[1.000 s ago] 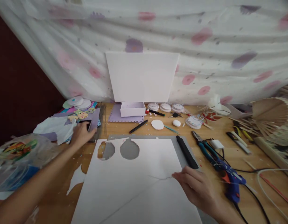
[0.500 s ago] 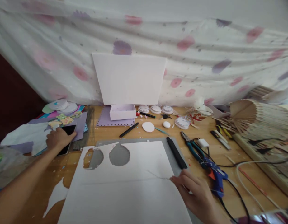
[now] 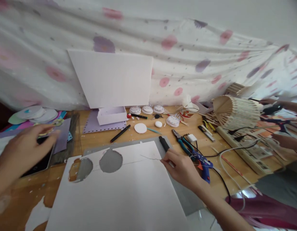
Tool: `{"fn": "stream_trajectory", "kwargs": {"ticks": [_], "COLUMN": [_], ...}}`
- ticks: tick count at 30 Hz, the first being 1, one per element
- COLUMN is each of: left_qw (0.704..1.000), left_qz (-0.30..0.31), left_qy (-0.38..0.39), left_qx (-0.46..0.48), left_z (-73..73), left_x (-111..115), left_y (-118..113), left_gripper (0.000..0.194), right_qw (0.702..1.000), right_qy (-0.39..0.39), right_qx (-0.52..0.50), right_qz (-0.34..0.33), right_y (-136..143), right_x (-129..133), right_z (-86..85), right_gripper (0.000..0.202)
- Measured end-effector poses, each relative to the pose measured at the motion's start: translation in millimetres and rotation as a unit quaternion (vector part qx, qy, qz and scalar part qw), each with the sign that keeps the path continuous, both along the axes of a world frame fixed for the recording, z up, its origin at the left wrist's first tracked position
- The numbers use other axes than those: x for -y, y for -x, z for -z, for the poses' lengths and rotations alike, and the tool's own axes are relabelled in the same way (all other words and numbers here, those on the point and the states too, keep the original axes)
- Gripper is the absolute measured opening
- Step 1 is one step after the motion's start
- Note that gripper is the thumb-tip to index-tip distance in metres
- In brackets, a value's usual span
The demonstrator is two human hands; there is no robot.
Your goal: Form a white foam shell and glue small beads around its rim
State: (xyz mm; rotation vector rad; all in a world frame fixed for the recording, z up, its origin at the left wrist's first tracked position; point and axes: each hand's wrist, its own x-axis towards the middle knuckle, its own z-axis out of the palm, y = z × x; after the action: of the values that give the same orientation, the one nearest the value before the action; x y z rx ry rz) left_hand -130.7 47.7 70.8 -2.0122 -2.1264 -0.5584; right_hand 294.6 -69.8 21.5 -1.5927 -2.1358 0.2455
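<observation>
My left hand (image 3: 28, 149) hovers, slightly blurred, over the black phone (image 3: 43, 160) on the left, its fingers apart and nothing seen in them. Closed in a pinch, my right hand (image 3: 180, 165) rests at the right edge of a white foam-like sheet (image 3: 114, 195). A thin wire-like strand (image 3: 148, 157) runs left from its fingertips across the sheet. Two round holes are cut near the sheet's far edge, the left one ragged. Beneath it lies a grey mat (image 3: 187, 195). A black cylindrical tool (image 3: 164, 143) lies just beyond my right hand.
Pliers (image 3: 183, 142) and a blue glue gun (image 3: 203, 163) with cords lie right of the sheet. Behind stand a white box (image 3: 112, 115), round discs (image 3: 172, 121) and a white board (image 3: 112, 77). At far right, another person's hands (image 3: 286, 141) are by a power strip (image 3: 244, 150).
The view has swung right, bringing another person's hands into sight. My left hand has lifted off the phone and opened. My right hand still pinches the strand at the sheet's edge.
</observation>
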Motion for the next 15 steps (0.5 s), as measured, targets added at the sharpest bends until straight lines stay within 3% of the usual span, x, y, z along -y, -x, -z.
{"fn": "stream_trajectory", "kwargs": {"ticks": [2,3,4,6,9,11,15], "left_qw": [0.986,0.964,0.938,0.895,0.869,0.872,0.889], "left_qz": [0.165,0.259,0.344,0.441,0.491,0.487,0.457], "left_qy": [-0.031,-0.049,-0.051,-0.062,-0.026,-0.002,0.011], "left_qx": [0.020,0.018,0.000,-0.031,-0.058,-0.060,-0.014], "left_z": [-11.7,-11.1,-6.9,8.0,30.5,37.5,36.9], "left_x": [35,50,63,80,87,86,85], "left_y": [-56,-83,-109,-151,-179,-179,-164], "left_gripper": [0.033,0.032,0.033,0.030,0.014,0.017,0.021], "right_qw": [1.000,0.999,0.997,0.994,0.989,0.989,0.991], "right_qy": [-0.023,-0.039,-0.055,-0.080,-0.090,-0.066,0.011], "right_qx": [0.011,0.019,0.027,0.043,0.066,0.050,-0.072], "right_qz": [-0.015,-0.025,-0.037,-0.063,-0.100,-0.120,-0.113], "right_y": [9,15,21,35,47,46,36], "right_x": [-5,-7,-8,-9,-5,-1,1], "right_z": [-1.2,-1.4,-1.3,-0.6,1.8,4.2,8.8], "right_gripper": [0.012,0.013,0.014,0.017,0.022,0.018,0.006]}}
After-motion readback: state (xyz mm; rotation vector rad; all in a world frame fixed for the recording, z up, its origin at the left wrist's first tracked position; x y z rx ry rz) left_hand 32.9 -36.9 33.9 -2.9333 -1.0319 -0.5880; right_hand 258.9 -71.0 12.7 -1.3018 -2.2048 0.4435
